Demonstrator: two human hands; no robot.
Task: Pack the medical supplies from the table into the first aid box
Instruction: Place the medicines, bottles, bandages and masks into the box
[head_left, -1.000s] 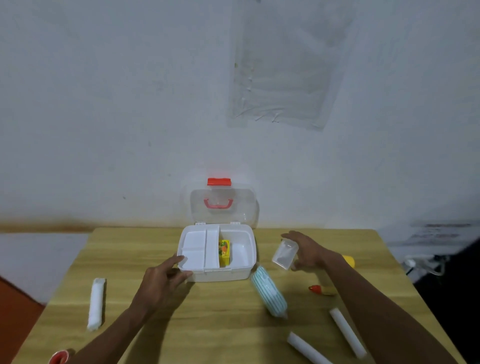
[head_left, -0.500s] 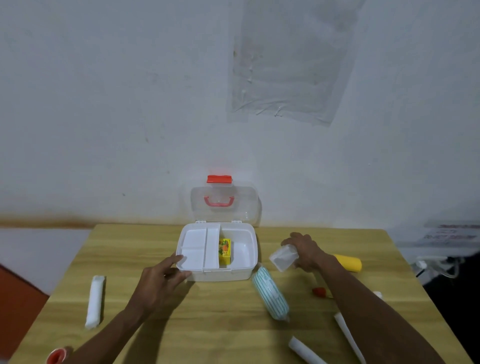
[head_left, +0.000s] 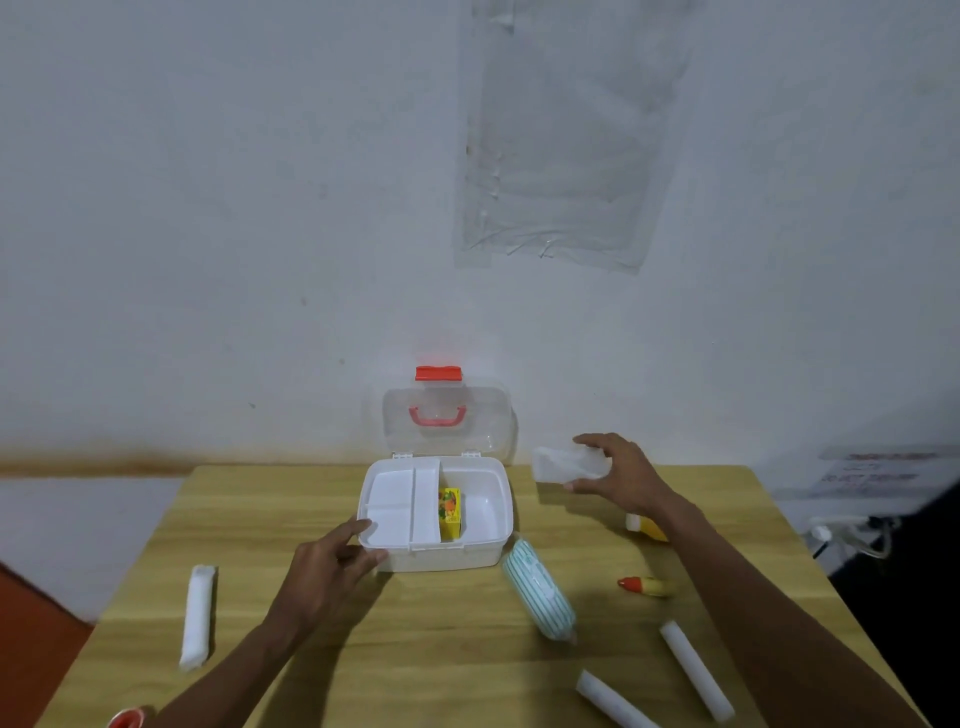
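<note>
We see a pale whitewashed wall (head_left: 208, 208) with a clear plastic sheet (head_left: 561, 156) taped on it. Below stands a light wooden table (head_left: 441, 649). A brownish stain (head_left: 104, 460) runs along the wall's base at left. The light is dim and even.

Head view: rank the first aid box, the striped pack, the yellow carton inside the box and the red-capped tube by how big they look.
1. first aid box
2. striped pack, though it lies nearer the camera
3. yellow carton, partly hidden
4. red-capped tube; the last two look close, so their order is unsure.
</note>
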